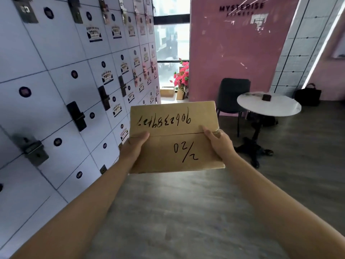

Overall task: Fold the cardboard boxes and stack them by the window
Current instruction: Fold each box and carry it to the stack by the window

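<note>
Gripping both sides, I see my left hand [135, 146] and right hand [218, 141] holding the cardboard box [175, 137] (handwritten digits on top) above the floor [186, 212], window [172, 43] ahead.

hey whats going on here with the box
A person holds a cardboard box out in front with both hands, the left hand on its left side and the right hand on its right. Its flaps look closed. The window lies ahead, past the lockers, with other boxes near it.
</note>
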`<move>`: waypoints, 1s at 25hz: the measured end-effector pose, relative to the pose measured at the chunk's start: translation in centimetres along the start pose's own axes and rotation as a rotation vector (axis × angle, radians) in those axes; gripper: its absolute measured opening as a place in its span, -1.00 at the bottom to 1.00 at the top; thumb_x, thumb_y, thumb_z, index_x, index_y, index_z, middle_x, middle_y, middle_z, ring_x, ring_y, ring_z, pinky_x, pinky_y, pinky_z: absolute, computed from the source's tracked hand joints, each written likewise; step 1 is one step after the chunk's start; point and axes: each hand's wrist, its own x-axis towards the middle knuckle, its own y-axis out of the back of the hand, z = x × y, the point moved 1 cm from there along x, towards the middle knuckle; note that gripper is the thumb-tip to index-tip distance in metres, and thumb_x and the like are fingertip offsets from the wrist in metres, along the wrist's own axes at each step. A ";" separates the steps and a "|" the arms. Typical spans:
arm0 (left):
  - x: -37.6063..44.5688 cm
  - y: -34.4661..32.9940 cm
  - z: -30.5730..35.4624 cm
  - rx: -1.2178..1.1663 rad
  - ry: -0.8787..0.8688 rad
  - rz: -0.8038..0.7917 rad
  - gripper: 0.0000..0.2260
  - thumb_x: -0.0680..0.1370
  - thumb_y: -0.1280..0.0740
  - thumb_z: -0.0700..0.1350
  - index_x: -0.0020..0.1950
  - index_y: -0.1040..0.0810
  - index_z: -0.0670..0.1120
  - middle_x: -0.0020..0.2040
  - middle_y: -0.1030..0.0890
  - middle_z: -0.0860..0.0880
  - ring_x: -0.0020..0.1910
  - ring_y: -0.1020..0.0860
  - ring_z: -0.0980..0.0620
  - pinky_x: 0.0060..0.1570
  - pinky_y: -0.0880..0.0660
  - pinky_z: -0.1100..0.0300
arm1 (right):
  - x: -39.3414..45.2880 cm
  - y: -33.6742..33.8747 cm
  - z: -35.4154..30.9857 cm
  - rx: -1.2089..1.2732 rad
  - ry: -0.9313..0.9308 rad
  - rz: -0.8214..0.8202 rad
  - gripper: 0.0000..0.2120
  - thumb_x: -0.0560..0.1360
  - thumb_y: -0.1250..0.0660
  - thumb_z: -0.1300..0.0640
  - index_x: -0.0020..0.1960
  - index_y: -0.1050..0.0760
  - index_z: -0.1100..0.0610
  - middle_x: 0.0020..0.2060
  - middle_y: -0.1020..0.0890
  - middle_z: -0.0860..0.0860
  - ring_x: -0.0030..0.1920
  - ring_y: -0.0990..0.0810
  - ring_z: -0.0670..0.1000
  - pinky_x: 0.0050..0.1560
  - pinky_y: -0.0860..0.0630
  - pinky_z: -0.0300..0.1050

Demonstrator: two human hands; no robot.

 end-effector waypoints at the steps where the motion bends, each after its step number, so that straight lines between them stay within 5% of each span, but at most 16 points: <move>1: 3.2 -0.9 0.6 0.005 -0.005 -0.002 -0.27 0.26 -0.37 0.50 0.29 -0.49 0.11 0.23 -0.56 0.01 0.18 -0.52 -0.05 0.24 -0.45 -0.07 | 3.1 -0.6 0.0 0.002 -0.001 0.006 -0.29 0.37 -0.29 -0.49 0.31 -0.43 -0.02 0.02 -0.59 -0.08 -0.05 -0.55 -0.08 -0.16 -0.44 -0.10; 4: 12.6 -3.3 3.1 -0.003 -0.015 0.006 -0.23 0.25 -0.41 0.50 0.33 -0.50 0.09 0.20 -0.57 0.02 0.11 -0.54 -0.02 0.15 -0.47 -0.01 | 12.7 -2.7 -0.4 0.035 -0.007 -0.009 -0.21 0.25 -0.36 -0.52 0.29 -0.43 -0.03 -0.01 -0.60 -0.11 -0.05 -0.57 -0.07 -0.23 -0.42 -0.15; 9: 26.5 -3.9 7.4 0.051 -0.014 0.109 -0.01 0.11 -0.32 0.58 0.42 -0.44 0.07 0.27 -0.54 0.01 0.19 -0.52 -0.05 0.22 -0.45 -0.03 | 27.9 -7.9 -4.4 0.061 0.040 -0.090 -0.10 0.13 -0.37 -0.58 0.29 -0.44 -0.06 0.04 -0.62 -0.09 0.01 -0.61 -0.01 -0.04 -0.58 -0.01; 13: 37.8 -3.2 8.7 0.045 0.000 0.135 -0.09 0.20 -0.36 0.55 0.41 -0.41 0.06 0.20 -0.52 0.02 0.09 -0.49 -0.01 0.06 -0.38 0.05 | 38.7 -13.3 -6.9 0.077 0.044 -0.120 -0.28 0.05 -0.40 -0.61 0.04 -0.45 -0.20 -0.05 -0.61 -0.20 -0.06 -0.61 -0.12 -0.22 -0.52 -0.17; 17: 51.3 -3.7 9.9 0.036 -0.013 0.149 -0.20 0.28 -0.39 0.50 0.38 -0.44 0.08 0.13 -0.51 0.05 -0.02 -0.50 0.07 -0.01 -0.38 0.08 | 50.2 -18.6 -7.5 0.084 0.042 -0.097 -0.28 0.10 -0.42 -0.58 0.09 -0.44 -0.18 -0.01 -0.63 -0.16 -0.01 -0.62 -0.06 -0.02 -0.61 0.00; 25: 77.7 -8.8 16.1 -0.001 -0.018 0.035 -0.19 0.23 -0.44 0.49 0.35 -0.45 0.11 0.15 -0.53 0.05 0.08 -0.51 0.00 0.10 -0.41 0.00 | 73.7 -24.8 -10.4 0.076 0.023 0.021 -0.24 0.16 -0.39 -0.56 0.16 -0.46 -0.09 0.01 -0.64 -0.10 -0.01 -0.63 -0.02 -0.15 -0.55 -0.09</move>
